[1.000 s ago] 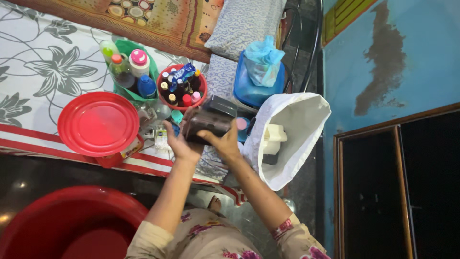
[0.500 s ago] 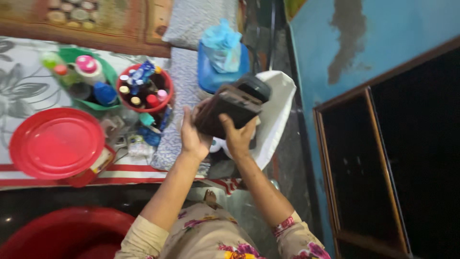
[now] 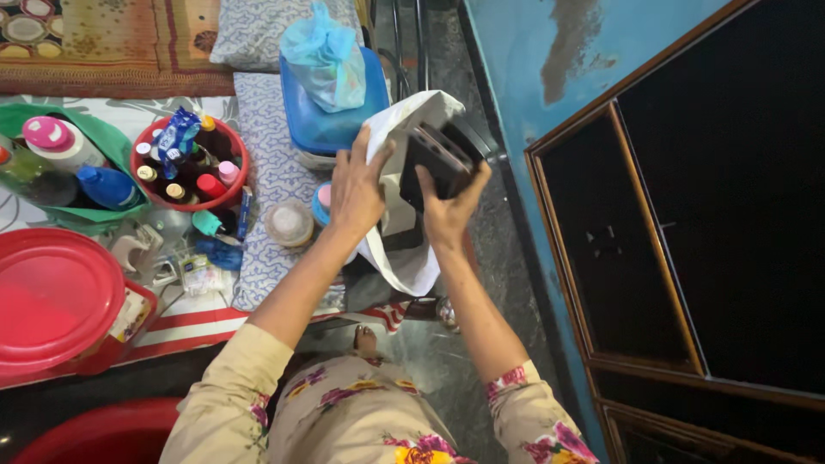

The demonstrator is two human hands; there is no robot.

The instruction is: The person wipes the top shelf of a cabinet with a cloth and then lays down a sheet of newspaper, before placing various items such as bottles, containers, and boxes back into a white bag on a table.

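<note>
R hand (image 3: 449, 215) grips dark box (image 3: 440, 159) | L hand (image 3: 357, 191) on white bag (image 3: 412, 125) (mouth open)

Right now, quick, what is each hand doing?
Left hand: fingers spread, holding open the rim of the white bag.
Right hand: closed on the dark boxy object at the bag's mouth.

even, soft indoor light, moderately bright, no hard shadows; source cannot be told. faint sheen on the red lid (image 3: 56, 296) and the glossy dark floor (image 3: 430, 344) near the bottom. dark cabinet panels (image 3: 713, 223) at right read almost black, detail lost. slight motion blur on the right hand (image 3: 447, 210) and the dark box (image 3: 438, 159) it holds. wide-angle lens bends straight lines near the edges. sleeves at the bottom sit close and slightly soft.
</note>
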